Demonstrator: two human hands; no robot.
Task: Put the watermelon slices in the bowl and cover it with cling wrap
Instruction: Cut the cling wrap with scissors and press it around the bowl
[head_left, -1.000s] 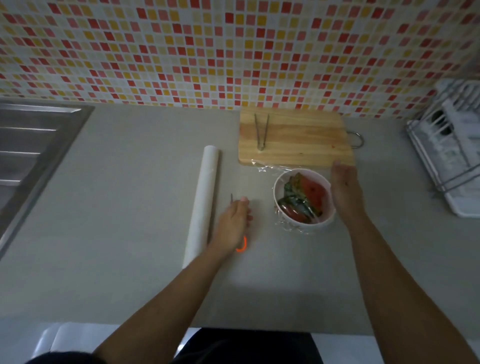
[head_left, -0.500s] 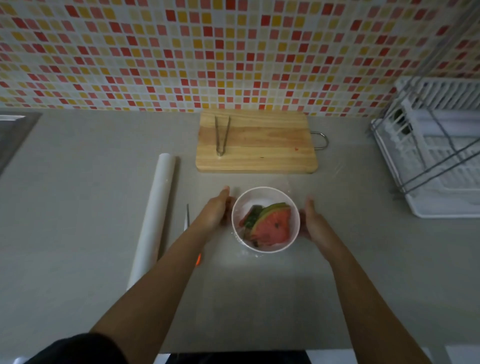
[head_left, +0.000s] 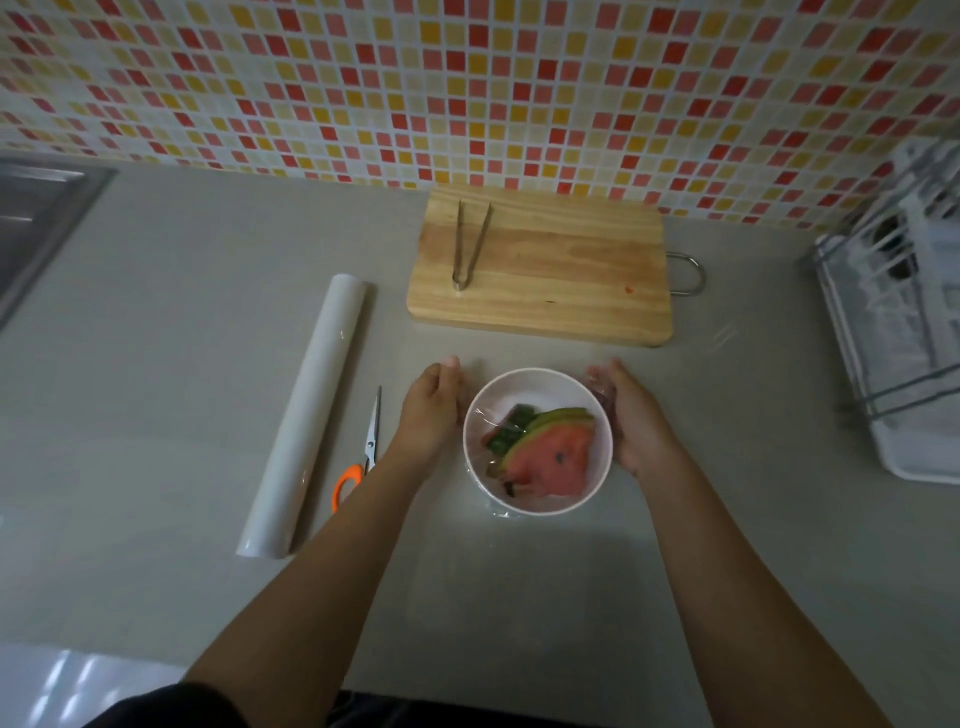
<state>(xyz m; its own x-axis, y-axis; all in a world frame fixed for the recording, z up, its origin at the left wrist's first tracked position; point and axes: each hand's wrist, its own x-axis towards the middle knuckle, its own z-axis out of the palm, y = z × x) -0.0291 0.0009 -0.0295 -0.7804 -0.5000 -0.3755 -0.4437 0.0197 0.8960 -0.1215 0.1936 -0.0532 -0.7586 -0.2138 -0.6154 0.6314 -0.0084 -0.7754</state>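
1. On the grey countertop (head_left: 156, 415), in front of the wooden cutting board (head_left: 545, 275), stands a round white bowl (head_left: 597, 467) with the watermelon slices (head_left: 545, 457) already lying inside it, red flesh up and green rind along their far edges.
2. Clear cling wrap (head_left: 498, 512) is stretched across the rim; you can see its sheen over the fruit and a wrinkled edge showing below the near side, so the covering looks all but finished.
3. What seems left, to my eye, is pressing the loose film snug against the sides of the bowl.
4. The left hand (head_left: 434, 415) is spread, fingers straight, its palm turned toward the bowl's left wall, holding nothing; I cannot tell whether it touches the bowl.
5. The right hand (head_left: 631, 421) cups the right wall, fingers loosely curved, with a bit of crinkled film at its fingertips.
6. The roll of cling wrap (head_left: 306, 415), a long smooth white tube, lies well to the left, and orange-handled scissors (head_left: 363, 452) rest between it and the left forearm.
7. Thin metal tongs (head_left: 470, 244) lie on the board, which has a wire loop handle; a dish rack (head_left: 893, 322) stands far right and a steel sink (head_left: 36, 218) far left, below a wall of small red and yellow tiles.
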